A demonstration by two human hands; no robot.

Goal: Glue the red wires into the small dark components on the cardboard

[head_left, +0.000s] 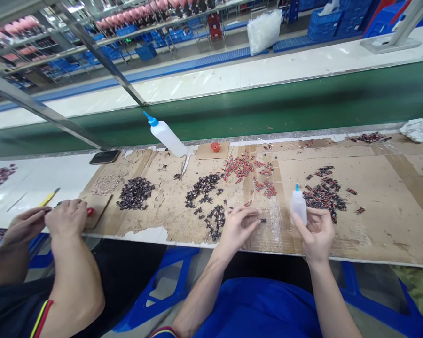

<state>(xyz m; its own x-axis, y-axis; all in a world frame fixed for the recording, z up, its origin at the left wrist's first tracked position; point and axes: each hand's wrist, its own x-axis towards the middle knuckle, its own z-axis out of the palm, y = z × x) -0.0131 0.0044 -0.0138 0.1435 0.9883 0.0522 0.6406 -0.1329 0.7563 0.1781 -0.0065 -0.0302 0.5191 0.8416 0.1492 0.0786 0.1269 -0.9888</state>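
Right hand (316, 234): gripping a small white squeeze bottle (298, 206) upright, blue tip pointing up, fingers wrapping its lower part.
Left hand (237, 228): fingertips pinching a small dark part (262, 219) against the cardboard sheet (380, 220).
Dark parts pile (325, 193): lying just beyond the right hand.
Co-worker's hands (52, 219): working well off to the left hand's side.

A small translucent squeeze bottle (298, 205) with a blue nozzle stands upright in the right hand (315, 232), above the cardboard-covered desk (380, 225); a tiny dark part (262, 219) sits pinched at the left hand's (237, 226) fingertips, just beside the bottle.
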